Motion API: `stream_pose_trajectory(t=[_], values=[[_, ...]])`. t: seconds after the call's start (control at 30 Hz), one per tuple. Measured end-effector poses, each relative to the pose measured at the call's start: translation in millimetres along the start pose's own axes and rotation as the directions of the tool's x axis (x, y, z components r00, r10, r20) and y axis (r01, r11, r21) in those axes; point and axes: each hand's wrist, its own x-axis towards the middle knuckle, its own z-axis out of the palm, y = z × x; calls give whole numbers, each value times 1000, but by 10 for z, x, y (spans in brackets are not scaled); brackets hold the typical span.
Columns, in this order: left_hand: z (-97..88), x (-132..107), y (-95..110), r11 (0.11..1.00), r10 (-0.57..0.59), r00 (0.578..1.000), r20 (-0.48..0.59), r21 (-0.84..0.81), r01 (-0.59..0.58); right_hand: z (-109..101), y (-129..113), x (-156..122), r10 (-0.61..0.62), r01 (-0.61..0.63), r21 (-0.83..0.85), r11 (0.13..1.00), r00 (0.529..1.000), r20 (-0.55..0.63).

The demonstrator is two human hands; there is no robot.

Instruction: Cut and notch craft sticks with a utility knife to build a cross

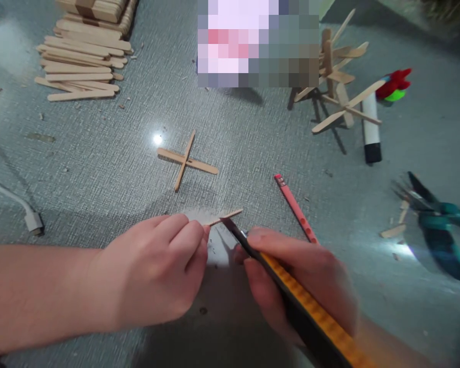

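My left hand [157,271] is closed in a pinch on a short piece of wooden stick [225,216], whose free end points right. My right hand [295,278] is wrapped round a yellow and black utility knife [291,291]; the dark blade tip [227,222] touches the stick just below its middle. Both hands hover low over the grey textured floor near the bottom of the view. Beyond them lies a cross made of two glued sticks [186,160].
A pile of wooden sticks [82,61] lies at the far left. A stick model [339,82] stands at the far right beside a white glue stick [371,128] and a red-green toy [394,84]. Also around: a pink pencil [295,207], teal scissors [440,225], a white cable plug [32,221].
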Motion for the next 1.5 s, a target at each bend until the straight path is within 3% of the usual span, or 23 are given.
stream_pose_trajectory(t=[0.17,0.47,0.9,1.1,1.3,1.5], values=[[8,22,2,992,-88,996,4,-88,88,44,-41,-28,13,-18,-69,997,997,-70],[12,3,-36,1000,4,1000,-1,-21,-4,101,-22,-60,-4,1,-59,998,999,-47],[2,-13,-35,999,33,999,4,8,-33,126,-27,-113,-1,-4,-82,997,998,-65],[-100,-3,-31,999,39,991,125,12,-41,135,-36,-126,11,-13,-51,999,999,-32],[-106,1,-29,998,49,991,121,20,-51,142,-30,-116,-8,6,-75,997,1000,-29],[-71,-2,-40,998,52,993,107,-26,-50,150,51,-78,8,-9,14,1000,998,61]])
